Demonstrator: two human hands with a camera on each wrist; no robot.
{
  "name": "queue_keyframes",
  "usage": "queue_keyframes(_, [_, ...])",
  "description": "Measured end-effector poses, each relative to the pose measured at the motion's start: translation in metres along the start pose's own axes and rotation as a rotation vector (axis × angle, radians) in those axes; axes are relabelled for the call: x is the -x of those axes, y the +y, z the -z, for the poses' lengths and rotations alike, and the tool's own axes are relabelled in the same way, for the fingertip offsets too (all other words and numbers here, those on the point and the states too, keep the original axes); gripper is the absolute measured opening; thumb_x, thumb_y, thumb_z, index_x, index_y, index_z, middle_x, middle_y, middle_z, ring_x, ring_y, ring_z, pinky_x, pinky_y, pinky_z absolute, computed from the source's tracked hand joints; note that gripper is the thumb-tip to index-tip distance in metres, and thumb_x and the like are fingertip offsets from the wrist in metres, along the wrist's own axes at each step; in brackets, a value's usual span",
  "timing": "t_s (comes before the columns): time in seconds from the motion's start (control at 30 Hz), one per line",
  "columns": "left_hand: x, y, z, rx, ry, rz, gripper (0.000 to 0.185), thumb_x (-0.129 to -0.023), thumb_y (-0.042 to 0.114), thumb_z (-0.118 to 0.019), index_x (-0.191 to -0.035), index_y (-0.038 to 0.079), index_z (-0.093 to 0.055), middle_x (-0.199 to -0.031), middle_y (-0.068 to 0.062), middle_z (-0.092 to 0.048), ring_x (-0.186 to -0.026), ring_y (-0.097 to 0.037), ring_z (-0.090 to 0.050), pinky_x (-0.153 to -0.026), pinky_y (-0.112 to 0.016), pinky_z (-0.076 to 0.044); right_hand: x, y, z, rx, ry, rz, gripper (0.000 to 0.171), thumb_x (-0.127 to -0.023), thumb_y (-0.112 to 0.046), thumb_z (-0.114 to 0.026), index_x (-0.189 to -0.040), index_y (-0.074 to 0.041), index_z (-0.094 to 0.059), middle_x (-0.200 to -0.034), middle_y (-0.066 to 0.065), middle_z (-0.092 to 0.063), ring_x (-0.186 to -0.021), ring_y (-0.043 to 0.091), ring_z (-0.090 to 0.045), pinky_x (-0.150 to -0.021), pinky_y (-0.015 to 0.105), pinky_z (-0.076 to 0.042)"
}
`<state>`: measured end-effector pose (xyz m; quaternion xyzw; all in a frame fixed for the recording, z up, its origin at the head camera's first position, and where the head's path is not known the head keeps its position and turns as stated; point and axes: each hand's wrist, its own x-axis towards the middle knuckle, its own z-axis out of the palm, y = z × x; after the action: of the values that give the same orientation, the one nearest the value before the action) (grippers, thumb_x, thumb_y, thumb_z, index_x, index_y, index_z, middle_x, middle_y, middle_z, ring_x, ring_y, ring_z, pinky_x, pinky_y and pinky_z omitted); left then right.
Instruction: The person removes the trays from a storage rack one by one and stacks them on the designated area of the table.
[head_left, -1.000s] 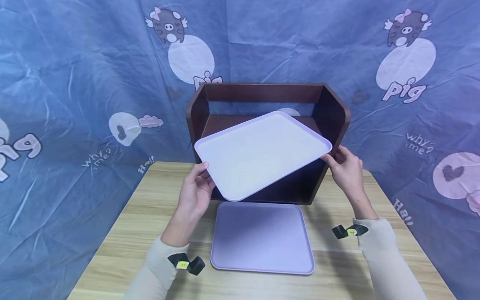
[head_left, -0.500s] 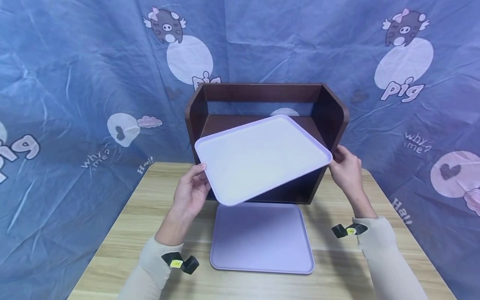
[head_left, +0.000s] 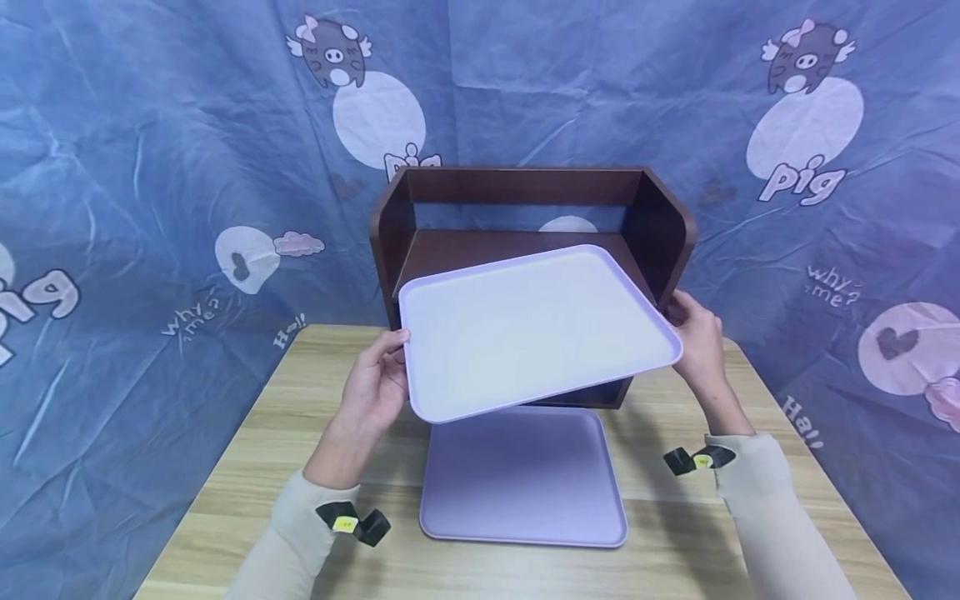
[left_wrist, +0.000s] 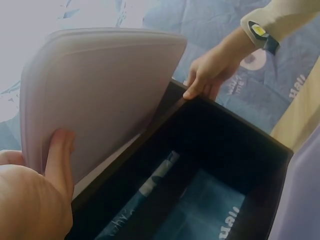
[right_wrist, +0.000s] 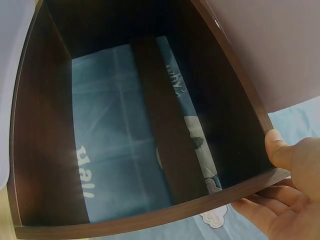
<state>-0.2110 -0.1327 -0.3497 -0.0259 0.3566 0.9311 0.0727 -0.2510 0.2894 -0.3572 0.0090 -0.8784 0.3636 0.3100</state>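
1. Left hand [head_left: 375, 387] grips the left edge of the raised lavender tray [head_left: 536, 329], thumb on top and fingers under; the left wrist view shows the thumb [left_wrist: 59, 155] pressed flat on the tray's face.
2. Right hand [head_left: 693, 337] is at the tray's right edge, fingers curled behind it. The right wrist view shows the thumb [right_wrist: 280, 150] against the right wall of the dark wooden shelf [head_left: 525, 200]. Cannot tell for sure whether it holds the tray, the shelf or both.
3. Raised tray sits centre frame in the head view, in the air in front of the shelf opening, tilted, its left near corner lowest, overlapping the shelf's lower front.
4. Second lavender tray [head_left: 522, 479] lies flat on the table [head_left: 225, 500], lower centre of frame, right below the raised one, just in front of the shelf.
5. Shelf stands at the table's far edge against a blue printed cloth [head_left: 150, 150].
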Motion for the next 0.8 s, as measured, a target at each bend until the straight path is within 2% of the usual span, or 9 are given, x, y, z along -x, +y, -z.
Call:
queue_keyframes(0.1, [-0.001, 0.001, 0.002, -0.014, 0.007, 0.002, 0.011, -0.093, 0.004, -0.051, -0.092, 0.006, -0.062, -0.076, -0.003, -0.074, -0.068, -0.011, -0.070, -0.067, -0.022, -0.058, -0.001, -0.001, 0.000, -0.019, -0.015, -0.013, 0.037, -0.088, -0.012, -0.069, -0.123, 0.000, -0.065, -0.107, 0.026, -0.070, -0.078, -0.030, -0.047, -0.072, -0.005, -0.035])
queue_keyframes(0.17, [-0.002, 0.001, 0.005, -0.016, 0.008, 0.003, 0.015, -0.094, 0.004, -0.049, -0.090, 0.006, -0.063, -0.076, -0.003, -0.073, -0.068, -0.010, -0.070, -0.067, -0.021, -0.058, -0.001, -0.002, 0.001, -0.022, -0.021, -0.015, 0.037, -0.088, -0.017, -0.071, -0.121, -0.001, -0.066, -0.106, 0.025, -0.070, -0.074, -0.033, -0.042, -0.070, -0.002, -0.036])
queue_keyframes(0.37, [-0.003, 0.002, 0.013, -0.027, 0.003, 0.013, 0.018, -0.094, 0.004, -0.048, -0.088, 0.007, -0.065, -0.076, -0.003, -0.074, -0.068, -0.010, -0.070, -0.067, -0.021, -0.058, -0.001, -0.005, 0.002, 0.008, -0.027, -0.051, 0.043, -0.086, -0.035, -0.075, -0.116, -0.005, -0.068, -0.103, 0.021, -0.073, -0.074, -0.027, -0.045, -0.070, 0.009, -0.039])
queue_keyframes(0.53, [-0.003, 0.002, 0.020, -0.038, -0.019, 0.018, 0.011, -0.091, 0.006, -0.057, -0.085, 0.009, -0.066, -0.076, -0.002, -0.074, -0.068, -0.010, -0.070, -0.065, -0.021, -0.058, -0.002, -0.005, 0.003, 0.012, -0.035, -0.069, 0.047, -0.084, -0.042, -0.076, -0.116, -0.008, -0.068, -0.104, 0.018, -0.074, -0.076, -0.027, -0.046, -0.071, 0.013, -0.039])
queue_keyframes(0.6, [-0.003, 0.001, 0.022, -0.044, -0.028, 0.023, 0.010, -0.090, 0.007, -0.059, -0.083, 0.010, -0.066, -0.075, -0.001, -0.074, -0.067, -0.010, -0.070, -0.065, -0.022, -0.058, -0.002, -0.005, 0.003, 0.021, -0.039, -0.070, 0.048, -0.083, -0.043, -0.076, -0.116, -0.009, -0.068, -0.104, 0.017, -0.074, -0.080, -0.019, -0.053, -0.071, 0.015, -0.040])
queue_keyframes(0.67, [-0.002, 0.001, 0.023, -0.056, -0.036, 0.028, 0.015, -0.091, 0.008, -0.057, -0.081, 0.011, -0.067, -0.074, -0.001, -0.073, -0.067, -0.010, -0.069, -0.064, -0.021, -0.057, -0.002, -0.005, 0.004, 0.027, -0.044, -0.070, 0.050, -0.083, -0.044, -0.076, -0.117, -0.008, -0.068, -0.105, 0.018, -0.073, -0.086, -0.006, -0.062, -0.073, 0.016, -0.040])
queue_keyframes(0.73, [-0.002, 0.001, 0.025, -0.064, -0.045, 0.036, 0.020, -0.093, 0.008, -0.053, -0.079, 0.011, -0.067, -0.074, 0.000, -0.073, -0.066, -0.010, -0.069, -0.063, -0.021, -0.057, -0.001, -0.006, 0.004, 0.033, -0.047, -0.071, 0.051, -0.083, -0.045, -0.076, -0.117, -0.009, -0.068, -0.105, 0.017, -0.074, -0.089, 0.006, -0.065, -0.072, 0.017, -0.041])
queue_keyframes(0.8, [-0.001, 0.002, 0.026, -0.064, -0.055, 0.043, 0.024, -0.093, 0.008, -0.051, -0.077, 0.012, -0.067, -0.073, 0.000, -0.073, -0.066, -0.010, -0.069, -0.062, -0.021, -0.057, -0.001, -0.006, 0.005, 0.037, -0.052, -0.068, 0.051, -0.083, -0.046, -0.076, -0.116, -0.008, -0.068, -0.104, 0.017, -0.074, -0.087, 0.005, -0.064, -0.071, 0.017, -0.040])
